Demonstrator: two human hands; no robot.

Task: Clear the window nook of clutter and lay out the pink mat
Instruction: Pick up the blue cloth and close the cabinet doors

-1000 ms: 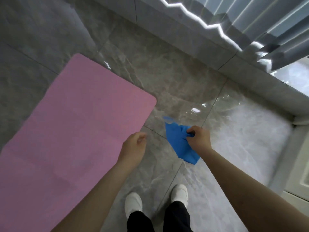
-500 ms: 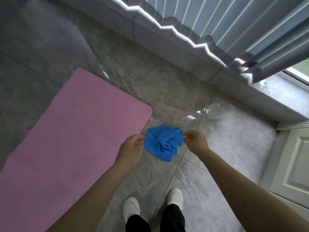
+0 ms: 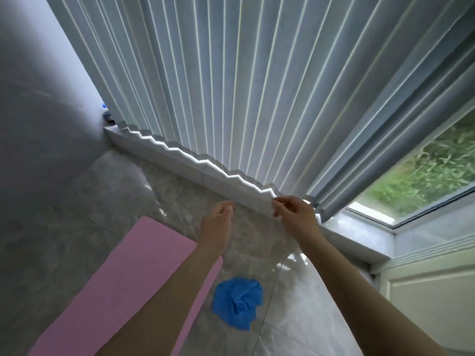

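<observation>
The pink mat (image 3: 123, 283) lies flat on the grey marble floor at the lower left. A crumpled blue cloth (image 3: 237, 301) rests on the floor just right of the mat's near corner, touched by neither hand. My left hand (image 3: 217, 223) is raised above the floor with loosely curled fingers and holds nothing. My right hand (image 3: 295, 214) is lifted next to the window ledge (image 3: 180, 160), its fingertips just below the curtain's zigzag hem, with nothing in it.
Pleated grey-white curtains (image 3: 231, 86) hang over the ledge and hide most of it. Small blue and dark objects (image 3: 108, 115) sit at the ledge's far left end. A bare window pane (image 3: 424, 181) and a white cabinet door (image 3: 424, 294) are at the right.
Both hands let go of the blue cloth, which now lies crumpled on the floor. They rose toward the window ledge, and my view tilted up to the curtains.
</observation>
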